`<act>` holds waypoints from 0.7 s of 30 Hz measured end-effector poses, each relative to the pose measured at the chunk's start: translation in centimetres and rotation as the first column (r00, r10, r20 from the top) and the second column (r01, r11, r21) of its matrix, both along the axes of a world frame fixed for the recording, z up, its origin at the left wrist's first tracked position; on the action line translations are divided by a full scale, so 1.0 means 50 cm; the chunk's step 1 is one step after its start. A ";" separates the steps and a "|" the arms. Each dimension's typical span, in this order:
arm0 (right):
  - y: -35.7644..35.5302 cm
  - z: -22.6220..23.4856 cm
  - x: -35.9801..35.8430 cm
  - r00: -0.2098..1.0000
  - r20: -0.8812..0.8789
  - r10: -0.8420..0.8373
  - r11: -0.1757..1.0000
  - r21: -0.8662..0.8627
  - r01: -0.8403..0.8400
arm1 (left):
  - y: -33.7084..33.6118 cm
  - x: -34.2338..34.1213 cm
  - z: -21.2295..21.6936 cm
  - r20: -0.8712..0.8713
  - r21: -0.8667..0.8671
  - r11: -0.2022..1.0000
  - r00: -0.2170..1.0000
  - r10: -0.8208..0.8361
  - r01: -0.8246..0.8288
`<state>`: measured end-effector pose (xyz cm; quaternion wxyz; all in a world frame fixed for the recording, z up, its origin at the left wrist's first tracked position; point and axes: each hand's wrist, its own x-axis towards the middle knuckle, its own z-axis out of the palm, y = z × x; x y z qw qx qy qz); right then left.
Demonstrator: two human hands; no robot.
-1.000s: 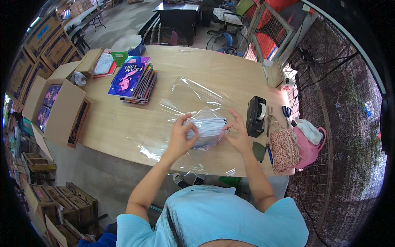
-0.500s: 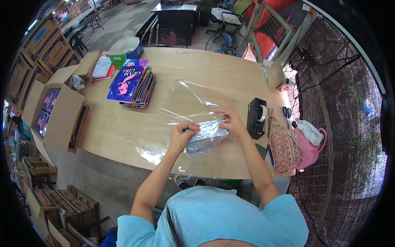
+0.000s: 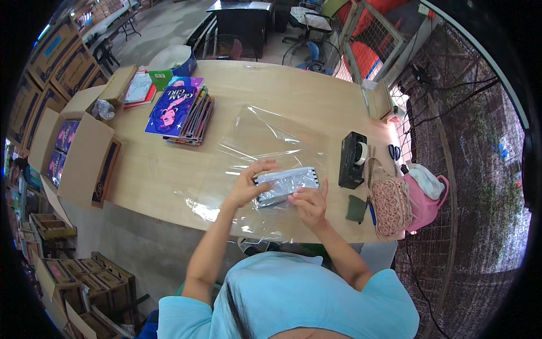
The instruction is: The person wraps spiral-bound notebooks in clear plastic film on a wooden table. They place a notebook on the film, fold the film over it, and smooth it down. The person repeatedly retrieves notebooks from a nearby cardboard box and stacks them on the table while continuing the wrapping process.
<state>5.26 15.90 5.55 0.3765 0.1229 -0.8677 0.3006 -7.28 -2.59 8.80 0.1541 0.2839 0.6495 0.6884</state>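
A block-shaped bundle of spiral-edged notebooks (image 3: 287, 182), silvery grey on top, lies on the table in front of me with clear plastic film over it. My left hand (image 3: 248, 184) grips its left end, thumb on the top and fingers behind. At the near right corner, my right hand (image 3: 310, 204) presses the film against the bundle with bent fingers, one finger raised. More clear plastic sheet (image 3: 265, 127) spreads flat beyond the bundle and to its near left side. How far the film wraps underneath is hidden.
A black tape dispenser (image 3: 351, 161) stands to the right, near scissors (image 3: 394, 151), a dark green pouch (image 3: 356, 209) and a pink bag (image 3: 426, 200). Stacked spiral notebooks (image 3: 176, 113) lie at the back left. An open carton (image 3: 84, 161) holds purple packs at the left edge.
My hands have gone from pinching the film above the bundle to holding its left end and near right corner. The film now lies closer over the top. The green pouch has come into view.
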 end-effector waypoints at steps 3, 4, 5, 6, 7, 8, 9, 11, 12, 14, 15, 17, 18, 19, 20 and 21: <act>0.018 -0.020 0.010 0.996 -0.090 0.010 0.967 0.253 0.013 | -0.018 -0.037 0.063 0.339 -0.030 0.953 0.900 -0.274 0.302; 0.014 -0.024 0.011 0.998 -0.069 -0.004 0.947 0.319 0.025 | 0.000 -0.038 0.091 0.085 -0.292 0.902 0.948 -0.306 0.318; 0.018 -0.019 0.011 0.998 -0.054 -0.022 0.921 0.388 0.041 | 0.012 -0.037 0.107 -0.055 -0.470 0.837 0.938 -0.342 0.278; 0.025 -0.009 0.019 1.000 0.006 0.001 0.929 0.371 -0.004 | 0.022 -0.036 0.118 -0.187 -0.626 0.753 0.899 -0.397 0.203; 0.035 0.017 0.029 0.998 0.061 0.022 0.934 0.355 -0.042 | 0.038 -0.037 0.122 -0.309 -0.745 0.660 0.829 -0.467 0.093; 0.048 0.032 0.035 0.992 0.116 0.043 0.938 0.336 -0.080 | 0.036 -0.039 0.105 -0.349 -0.726 0.683 0.813 -0.467 0.081; 0.079 0.034 0.034 0.982 0.117 -0.146 0.966 0.230 0.116 | 0.035 -0.034 0.103 -0.361 -0.722 0.690 0.824 -0.437 0.050; 0.196 0.032 0.027 0.850 0.166 -0.500 0.863 0.010 0.506 | 0.034 -0.023 0.114 -0.388 -0.714 0.700 0.839 -0.382 -0.011; 0.259 0.019 0.025 0.739 0.223 -0.635 0.740 -0.097 0.665 | 0.032 -0.021 0.115 -0.387 -0.718 0.696 0.845 -0.370 -0.025; 0.436 -0.107 0.027 0.648 0.676 -0.350 0.310 -0.569 0.761 | 0.045 -0.026 0.118 -0.383 -0.705 0.709 0.839 -0.387 0.005; 0.451 -0.118 0.013 0.630 0.732 -0.260 0.283 -0.566 0.774 | 0.044 -0.028 0.115 -0.378 -0.703 0.712 0.846 -0.377 0.003; 0.472 -0.121 0.003 0.580 0.811 -0.082 0.232 -0.550 0.802 | 0.045 -0.031 0.115 -0.382 -0.705 0.709 0.841 -0.384 0.003; 0.477 -0.124 0.006 0.619 0.779 -0.103 0.259 -0.580 0.773 | 0.047 -0.032 0.116 -0.385 -0.706 0.709 0.837 -0.388 0.004; 0.473 -0.127 0.004 0.656 0.746 -0.115 0.289 -0.607 0.740 | 0.045 -0.032 0.114 -0.387 -0.709 0.705 0.837 -0.387 -0.002; 0.469 -0.130 0.003 0.692 0.711 -0.126 0.319 -0.632 0.706 | 0.044 -0.032 0.113 -0.389 -0.713 0.701 0.836 -0.387 -0.007; 0.459 -0.135 0.016 0.664 0.721 -0.197 0.347 -0.582 0.735 | 0.043 -0.033 0.112 -0.391 -0.716 0.698 0.835 -0.388 -0.012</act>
